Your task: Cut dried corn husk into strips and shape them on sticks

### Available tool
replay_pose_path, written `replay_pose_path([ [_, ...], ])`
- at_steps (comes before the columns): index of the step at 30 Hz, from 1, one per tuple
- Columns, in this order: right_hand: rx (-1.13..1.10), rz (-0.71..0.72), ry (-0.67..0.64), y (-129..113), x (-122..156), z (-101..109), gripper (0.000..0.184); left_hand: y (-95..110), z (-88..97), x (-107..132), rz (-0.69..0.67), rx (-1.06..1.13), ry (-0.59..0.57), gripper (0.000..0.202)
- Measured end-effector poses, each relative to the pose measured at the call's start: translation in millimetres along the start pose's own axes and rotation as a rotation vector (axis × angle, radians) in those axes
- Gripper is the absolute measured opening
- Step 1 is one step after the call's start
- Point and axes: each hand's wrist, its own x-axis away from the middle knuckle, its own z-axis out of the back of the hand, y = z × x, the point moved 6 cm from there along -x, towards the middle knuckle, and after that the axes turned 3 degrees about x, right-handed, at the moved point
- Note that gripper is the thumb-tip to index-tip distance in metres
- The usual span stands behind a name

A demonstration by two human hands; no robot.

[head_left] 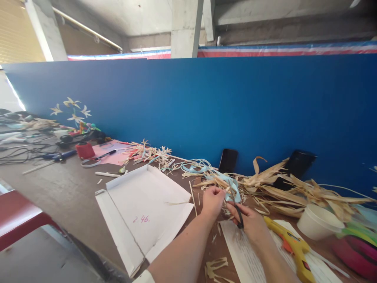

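Observation:
My left hand (212,201) is closed in a pinch above the table; whatever lies between its fingertips is too small to make out. Close on its right, my right hand (251,224) grips a pair of scissors (239,217) by the dark handle, blades pointing away from me. Light blue ribbon (232,194) curls just behind the fingertips. Dry corn husks (265,179) lie in a heap beyond and to the right, with small scraps scattered under both hands. A printed sheet (240,247) sits below my right wrist.
An opened white cardboard box (156,204) lies left of my arm. On the right are a yellow glue gun (294,247) and a white cup (319,222). Two phones, one a black phone (228,160), lean against the blue partition (188,106). Husk flowers (163,155) lie farther left.

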Motion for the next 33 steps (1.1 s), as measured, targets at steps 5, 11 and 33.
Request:
replay_pose_path([
  [5,-0.009,-0.009,0.007,1.0,0.2,0.2,0.043,2.0,0.1,0.8,-0.006,-0.003,-0.01,0.016],
  [11,0.017,-0.023,0.004,2.2,-0.5,-0.4,0.048,0.0,-0.7,0.4,-0.014,-0.005,-0.015,0.017],
  [33,-0.046,-0.019,0.052,18.2,-11.6,7.7,0.048,4.9,-1.1,3.6,-0.006,0.004,-0.021,0.017],
])
